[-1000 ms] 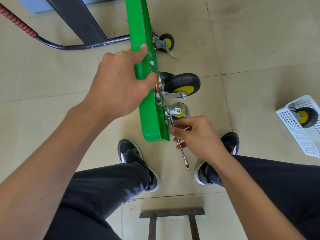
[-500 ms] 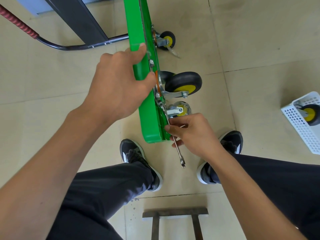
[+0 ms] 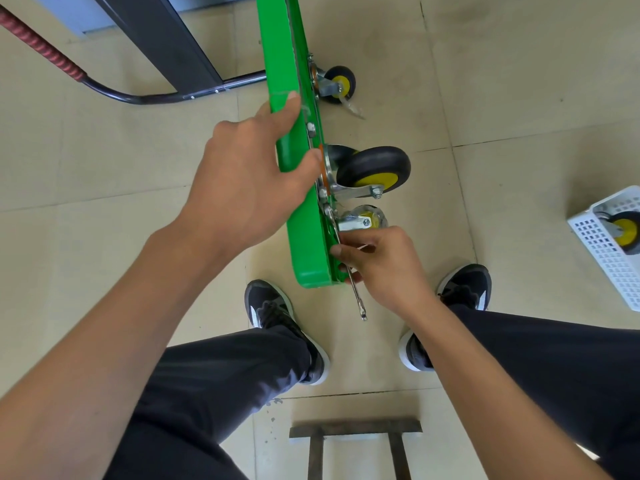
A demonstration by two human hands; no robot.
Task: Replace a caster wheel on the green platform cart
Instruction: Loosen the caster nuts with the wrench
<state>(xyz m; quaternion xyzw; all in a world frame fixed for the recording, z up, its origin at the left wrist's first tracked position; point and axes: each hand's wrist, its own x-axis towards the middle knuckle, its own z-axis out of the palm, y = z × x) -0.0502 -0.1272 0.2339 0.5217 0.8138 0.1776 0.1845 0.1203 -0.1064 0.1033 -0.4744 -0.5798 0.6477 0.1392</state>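
Note:
The green platform cart (image 3: 304, 244) stands on its edge on the floor, its underside facing right. My left hand (image 3: 249, 181) grips its upper edge, thumb on the underside. A large black caster with a yellow hub (image 3: 375, 168) sticks out of the underside. Just below it sits a smaller caster wrapped in clear plastic (image 3: 363, 220). My right hand (image 3: 384, 265) holds a slim metal wrench (image 3: 356, 296), whose upper end reaches the mounting plate of the wrapped caster. A third caster (image 3: 337, 84) is mounted further up the deck.
A white perforated basket (image 3: 609, 258) at the right edge holds a loose black and yellow caster (image 3: 625, 232). The cart's black handle with a red grip (image 3: 45, 53) curves across the upper left. A dark metal stool frame (image 3: 356, 431) lies near my feet. My shoes flank the cart's lower end.
The wrench handle has swung left, closer to the cart's edge, with my right hand following. My left hand keeps its grip on the deck.

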